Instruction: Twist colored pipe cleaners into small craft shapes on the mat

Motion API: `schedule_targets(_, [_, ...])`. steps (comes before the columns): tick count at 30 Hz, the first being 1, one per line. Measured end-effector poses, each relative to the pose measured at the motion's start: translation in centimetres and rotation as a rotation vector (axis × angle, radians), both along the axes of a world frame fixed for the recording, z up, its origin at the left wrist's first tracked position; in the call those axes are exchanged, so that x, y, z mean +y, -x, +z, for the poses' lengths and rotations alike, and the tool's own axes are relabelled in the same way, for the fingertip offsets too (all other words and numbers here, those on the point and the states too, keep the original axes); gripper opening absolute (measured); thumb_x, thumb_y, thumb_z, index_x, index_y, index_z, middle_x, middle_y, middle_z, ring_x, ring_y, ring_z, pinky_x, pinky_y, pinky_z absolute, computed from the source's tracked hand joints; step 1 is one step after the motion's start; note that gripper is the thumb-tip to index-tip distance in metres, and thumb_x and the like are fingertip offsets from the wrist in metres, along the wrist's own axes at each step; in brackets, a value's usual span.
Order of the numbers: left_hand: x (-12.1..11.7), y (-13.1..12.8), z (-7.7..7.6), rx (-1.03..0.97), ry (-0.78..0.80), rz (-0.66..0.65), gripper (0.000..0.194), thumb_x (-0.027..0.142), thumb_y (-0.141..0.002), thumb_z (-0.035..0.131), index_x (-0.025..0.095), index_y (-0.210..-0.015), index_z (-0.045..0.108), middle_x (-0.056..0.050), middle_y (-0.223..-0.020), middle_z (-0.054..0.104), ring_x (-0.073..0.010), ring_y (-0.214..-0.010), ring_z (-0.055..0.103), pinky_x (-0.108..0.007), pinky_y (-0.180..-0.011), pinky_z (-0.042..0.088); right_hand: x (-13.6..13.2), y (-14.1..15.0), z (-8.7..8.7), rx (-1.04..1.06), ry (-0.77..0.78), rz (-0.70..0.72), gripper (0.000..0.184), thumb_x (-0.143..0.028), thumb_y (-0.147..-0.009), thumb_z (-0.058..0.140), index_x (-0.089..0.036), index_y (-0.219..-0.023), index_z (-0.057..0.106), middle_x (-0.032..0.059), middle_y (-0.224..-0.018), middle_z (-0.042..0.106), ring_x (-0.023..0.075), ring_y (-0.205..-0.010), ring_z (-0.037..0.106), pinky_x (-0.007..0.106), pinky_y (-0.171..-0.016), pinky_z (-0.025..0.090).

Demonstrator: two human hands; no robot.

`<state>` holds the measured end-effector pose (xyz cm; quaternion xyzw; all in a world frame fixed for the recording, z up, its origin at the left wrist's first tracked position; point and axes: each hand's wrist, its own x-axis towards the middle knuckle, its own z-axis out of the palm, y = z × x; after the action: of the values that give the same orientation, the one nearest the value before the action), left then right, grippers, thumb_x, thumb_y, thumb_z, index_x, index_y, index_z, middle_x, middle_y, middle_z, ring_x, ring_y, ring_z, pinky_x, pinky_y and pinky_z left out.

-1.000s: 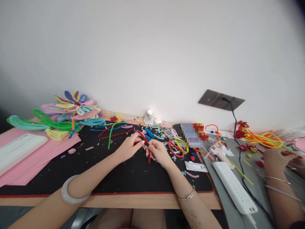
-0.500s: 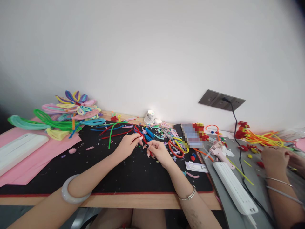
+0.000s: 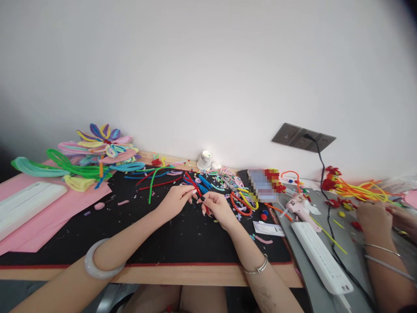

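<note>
Between my two hands is a red pipe cleaner (image 3: 190, 178), held over the black mat (image 3: 156, 243). My left hand (image 3: 180, 198) pinches it from the left with thumb and forefinger. From the right, my right hand (image 3: 215, 208) closes its fingers on the same piece, and its lower end shows by my palm. Just beyond my fingertips lie bent blue pipe cleaners (image 3: 205, 184). Left of them are loose red pipe cleaners (image 3: 159, 183) and a green pipe cleaner (image 3: 151, 187). A red-orange loop (image 3: 240, 205) lies to the right of my right hand.
Cut pipe-cleaner bits (image 3: 224, 177) litter the mat's back near a paper cup (image 3: 205, 160). A pipe-cleaner flower (image 3: 107, 142) stands back left. To the right are a phone (image 3: 260, 184), a pink glue gun (image 3: 301, 211), a white power strip (image 3: 321, 256) and another person's hands (image 3: 374, 219).
My left hand has shifted slightly right and down, nearer my right hand. Both hands keep their grip on the red pipe cleaner. The other person's hands have moved a little.
</note>
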<state>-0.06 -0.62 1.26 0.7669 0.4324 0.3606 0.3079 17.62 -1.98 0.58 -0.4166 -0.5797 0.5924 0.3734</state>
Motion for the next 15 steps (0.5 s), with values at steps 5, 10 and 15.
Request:
schedule_targets(5, [0.0,-0.09,0.1,0.002,-0.045,-0.001,0.03,0.029,-0.088,0.037,0.017,-0.071,0.06,0.0,-0.065,0.058,-0.0148,-0.065,0.054,-0.025,-0.066,0.04,0.0,-0.01,0.05,0.009,0.001,0.013,0.022,-0.032,-0.08,0.05,-0.013,-0.08,0.061,-0.0032,-0.048,0.053,0.0047,-0.037,0.033,0.017,-0.038,0.024])
schedule_targets(10, [-0.11,-0.13,0.43,-0.031,-0.043,0.083,0.036,0.036,-0.088,0.034,0.017,-0.065,0.053,0.0,-0.066,0.053,-0.0149,-0.065,0.049,-0.025,-0.063,0.038,-0.05,0.0,0.1,0.042,0.026,-0.023,0.02,-0.027,-0.074,0.059,-0.014,-0.089,0.06,-0.0041,-0.051,0.055,0.0039,-0.037,0.033,0.017,-0.038,0.024])
schedule_targets(15, [-0.16,-0.06,0.36,-0.016,-0.027,0.163,0.04,0.041,-0.088,0.034,0.018,-0.056,0.039,0.004,-0.055,0.039,-0.0118,-0.054,0.038,-0.024,-0.054,0.03,-0.15,0.03,0.42,0.143,0.012,-0.06,0.027,-0.021,-0.067,0.065,-0.016,-0.093,0.061,-0.0021,-0.065,0.057,0.0039,-0.043,0.039,0.014,-0.035,0.024])
